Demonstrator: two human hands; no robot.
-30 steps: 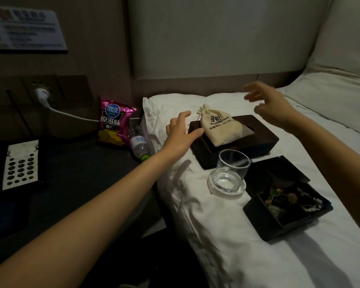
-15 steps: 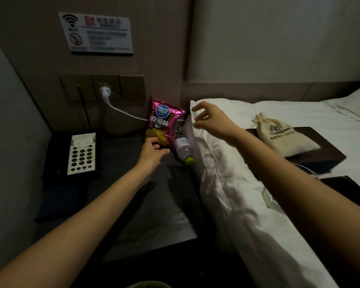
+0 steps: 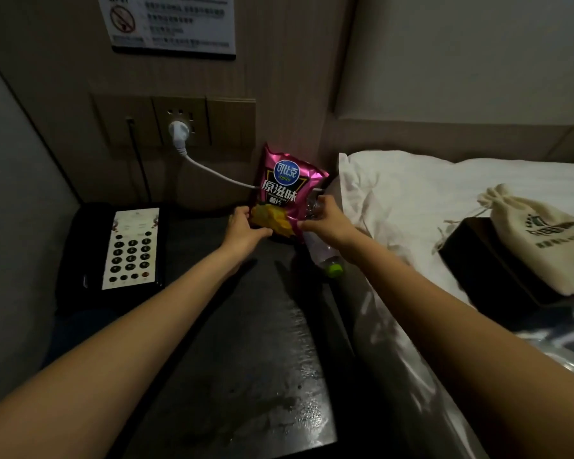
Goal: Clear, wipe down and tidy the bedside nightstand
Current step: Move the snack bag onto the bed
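Observation:
A pink bag of crisps [image 3: 287, 187] stands against the wall at the back of the dark nightstand [image 3: 246, 342]. My left hand [image 3: 242, 228] grips its lower left corner. A clear plastic bottle [image 3: 322, 253] with a green cap lies tilted beside the bag, cap toward me. My right hand [image 3: 325, 223] is closed around the bottle's upper part, touching the bag's right edge.
A black telephone [image 3: 126, 250] with a white keypad sits at the nightstand's left. A white plug and cable [image 3: 186, 144] run from the wall socket behind the bag. On the bed at right lie a cloth drawstring pouch [image 3: 537, 240] on a dark box [image 3: 487, 263].
My view has swung left from the bed to the nightstand. My left hand has closed on the crisp bag's corner and my right hand has come down from the pillow onto the bottle.

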